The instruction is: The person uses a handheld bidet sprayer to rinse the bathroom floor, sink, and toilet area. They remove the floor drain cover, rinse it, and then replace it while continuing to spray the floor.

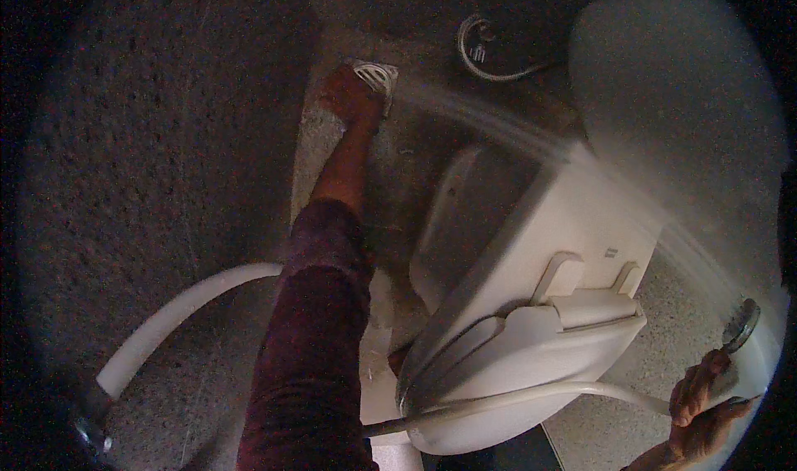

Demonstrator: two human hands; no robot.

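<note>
dark-grey speckled surface point(166, 156) spreading along the left; pale speckled floor point(685, 297) showing beside white toilet point(573, 230) | small dark mark point(611, 253) sitting on toilet, unreadable | left hand point(349, 97) curling against slotted white drain grate point(375, 75) at top, cannot tell if gripping | right hand point(701, 396) grasping round dark showerhead point(741, 325), water point(515, 131) spraying gratewards

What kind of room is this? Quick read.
Most likely a bathroom: there's a white toilet, a slotted drain grate by the left hand, and a hand shower spraying water from the right hand.
</note>
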